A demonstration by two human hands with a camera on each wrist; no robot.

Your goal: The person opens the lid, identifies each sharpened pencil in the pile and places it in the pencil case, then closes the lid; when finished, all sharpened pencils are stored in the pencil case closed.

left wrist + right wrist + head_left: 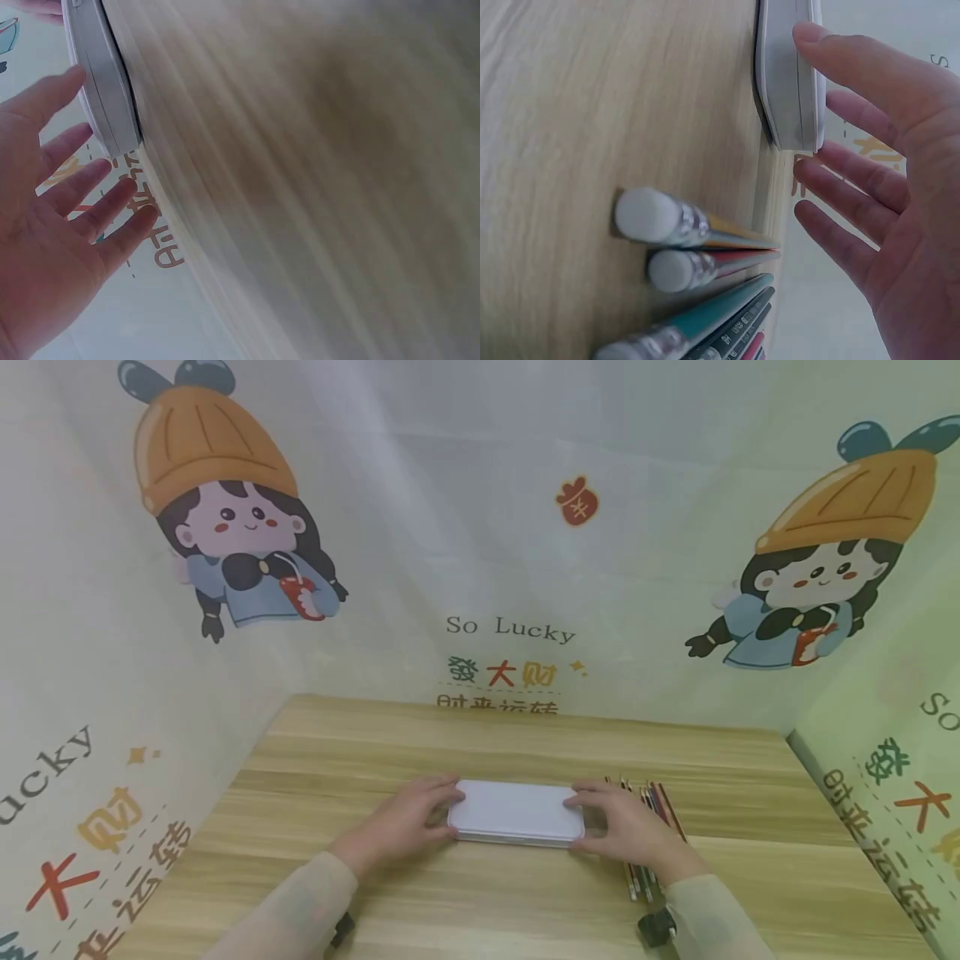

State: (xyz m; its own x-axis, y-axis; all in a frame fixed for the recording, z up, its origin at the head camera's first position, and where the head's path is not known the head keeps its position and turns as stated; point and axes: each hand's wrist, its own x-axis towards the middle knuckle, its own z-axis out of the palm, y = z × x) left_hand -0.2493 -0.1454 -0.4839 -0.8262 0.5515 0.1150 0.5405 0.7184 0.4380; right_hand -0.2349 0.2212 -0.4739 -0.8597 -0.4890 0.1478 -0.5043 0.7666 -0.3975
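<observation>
A flat white pencil case (pixel 517 810) with rounded corners lies closed on the wooden table, a thin seam running along its side. At its left end, my left hand (pixel 401 822) pinches it, thumb on the near side and index finger toward the far side. My right hand (pixel 630 827) holds the opposite end in the same way. In the left wrist view, the other fingers of the left hand (pixel 52 247) spread past the case's corner. Those of the right hand (pixel 922 247) also extend loosely beyond it. Several pencils (pixel 633 883) lie partly under the right forearm.
The wooden table (pixel 360 735) ends at a printed cloth (pixel 420 527) that hangs behind and at both sides. In the right wrist view, the pencils' white eraser ends (pixel 649 215) point toward the camera. A small black device (pixel 656 928) sits at the right wrist.
</observation>
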